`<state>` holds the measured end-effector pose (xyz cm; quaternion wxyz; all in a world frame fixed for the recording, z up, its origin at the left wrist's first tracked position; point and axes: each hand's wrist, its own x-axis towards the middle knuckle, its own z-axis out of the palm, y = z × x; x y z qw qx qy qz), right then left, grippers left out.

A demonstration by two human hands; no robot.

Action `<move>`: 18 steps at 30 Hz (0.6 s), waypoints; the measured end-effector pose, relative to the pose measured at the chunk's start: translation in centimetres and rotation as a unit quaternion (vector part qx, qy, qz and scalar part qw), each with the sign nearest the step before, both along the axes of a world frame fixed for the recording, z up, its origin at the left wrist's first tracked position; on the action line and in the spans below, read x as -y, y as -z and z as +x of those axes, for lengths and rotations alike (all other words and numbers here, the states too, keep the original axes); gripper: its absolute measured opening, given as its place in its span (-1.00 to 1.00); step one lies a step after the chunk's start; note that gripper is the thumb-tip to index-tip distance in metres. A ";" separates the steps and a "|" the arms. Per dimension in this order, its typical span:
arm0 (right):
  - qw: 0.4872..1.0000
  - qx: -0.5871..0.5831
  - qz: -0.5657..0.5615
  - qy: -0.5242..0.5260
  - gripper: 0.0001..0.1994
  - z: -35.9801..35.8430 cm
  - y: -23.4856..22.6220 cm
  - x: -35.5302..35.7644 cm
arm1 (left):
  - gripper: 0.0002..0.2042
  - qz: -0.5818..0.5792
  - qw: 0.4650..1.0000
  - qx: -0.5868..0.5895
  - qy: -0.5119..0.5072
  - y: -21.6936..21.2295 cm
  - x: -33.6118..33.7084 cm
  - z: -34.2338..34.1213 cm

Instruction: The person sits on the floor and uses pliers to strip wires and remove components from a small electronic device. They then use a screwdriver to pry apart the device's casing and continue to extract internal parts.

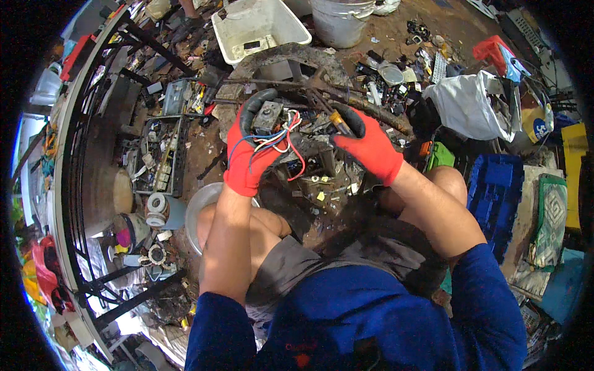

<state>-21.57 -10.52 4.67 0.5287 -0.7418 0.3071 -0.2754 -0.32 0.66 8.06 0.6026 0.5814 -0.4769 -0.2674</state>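
Observation:
My left hand (250, 151), in a red and black glove, grips a small grey metal electrical part (267, 117) with a round feature on its face. Red, white and blue wires (281, 139) trail from it across the glove. My right hand (371, 142), gloved alike, is closed around a hand tool (338, 122) with a yellow section on its handle. The tool's dark end points up and left, apart from the electrical part; its exact kind is unclear. Both hands are above a dirty metal work block (247, 71) littered with scraps.
Beyond the block stand a white rectangular tub (223, 40) and a white bucket (342, 25). To the left are a crate of parts (179, 154) and a black metal frame (74, 179). A white sack (461, 108) and a blue plastic crate (495, 191) are on the right.

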 end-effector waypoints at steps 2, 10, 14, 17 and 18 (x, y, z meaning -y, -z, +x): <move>0.999 0.014 0.015 -0.036 -0.34 0.4 -1.2 -1.0 | -0.48 -0.031 0.978 -0.204 0.028 0.6 -0.2 0.6; 0.999 0.041 -0.005 -0.032 -0.35 0.9 -1.2 -1.1 | -0.42 -0.008 0.996 -0.088 -0.018 -0.2 -1.0 0.6; 0.998 0.047 0.015 -0.024 -0.35 1.2 -0.3 -1.4 | -0.39 -0.007 0.992 -0.120 -0.025 0.3 -0.9 1.0; 0.998 0.048 -0.031 -0.029 -0.34 1.1 -0.3 -1.3 | -0.38 -0.041 0.992 -0.118 -0.002 0.6 -0.9 1.2; 0.999 0.041 -0.010 -0.031 -0.34 1.1 -0.2 -1.2 | -0.38 -0.051 0.993 -0.105 0.005 0.7 -1.0 1.2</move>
